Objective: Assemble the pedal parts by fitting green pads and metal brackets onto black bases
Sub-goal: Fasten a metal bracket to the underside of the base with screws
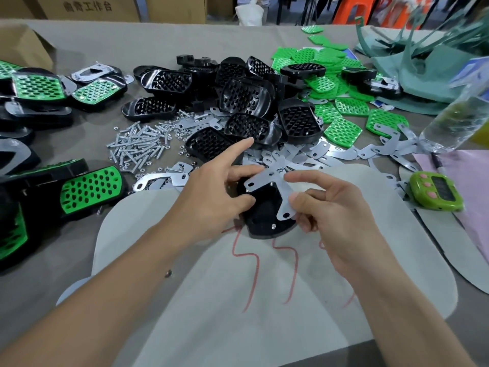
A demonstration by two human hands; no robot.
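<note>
A black pedal base (264, 217) lies upside down on the white cloth (238, 300) in front of me. My left hand (211, 192) grips its left side, forefinger stretched out. A V-shaped metal bracket (275, 186) rests on top of the base. My right hand (333, 207) pinches the bracket's lower arm between thumb and fingers. Behind lies a heap of bare black bases (238, 102). Loose green pads (341, 112) lie at the back right, loose brackets (344, 152) just beyond my hands.
Screws and nuts (140, 147) are scattered left of centre. Finished pedals with green pads (90, 189) line the left edge. A green timer (436, 192), a plastic bottle (455, 123) and teal fabric (423, 72) sit on the right. Cardboard boxes (90, 6) stand behind the table.
</note>
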